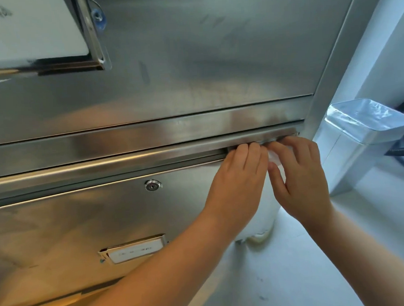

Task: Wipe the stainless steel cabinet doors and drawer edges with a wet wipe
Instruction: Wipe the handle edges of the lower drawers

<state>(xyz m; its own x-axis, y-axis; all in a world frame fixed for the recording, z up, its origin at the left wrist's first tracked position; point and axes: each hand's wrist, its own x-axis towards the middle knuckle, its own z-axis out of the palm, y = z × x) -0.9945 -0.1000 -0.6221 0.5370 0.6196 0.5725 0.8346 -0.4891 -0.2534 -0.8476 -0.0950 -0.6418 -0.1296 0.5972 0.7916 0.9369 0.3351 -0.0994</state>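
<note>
A stainless steel cabinet fills the view, with an upper door (202, 58) above a drawer (70, 227). The drawer's top edge (125, 161) is a long recessed handle rail. My left hand (238, 176) grips that rail near its right end, fingers curled over the lip. Right beside it, my right hand (299, 170) holds a white wet wipe (274, 157) against the same rail. The wipe is mostly hidden under the fingers.
The drawer front carries a round key lock (153, 185) and a label holder (133, 249). A white bin (352, 148) with a plastic liner stands right of the cabinet on the pale floor (344, 250). A framed window (30, 31) sits at upper left.
</note>
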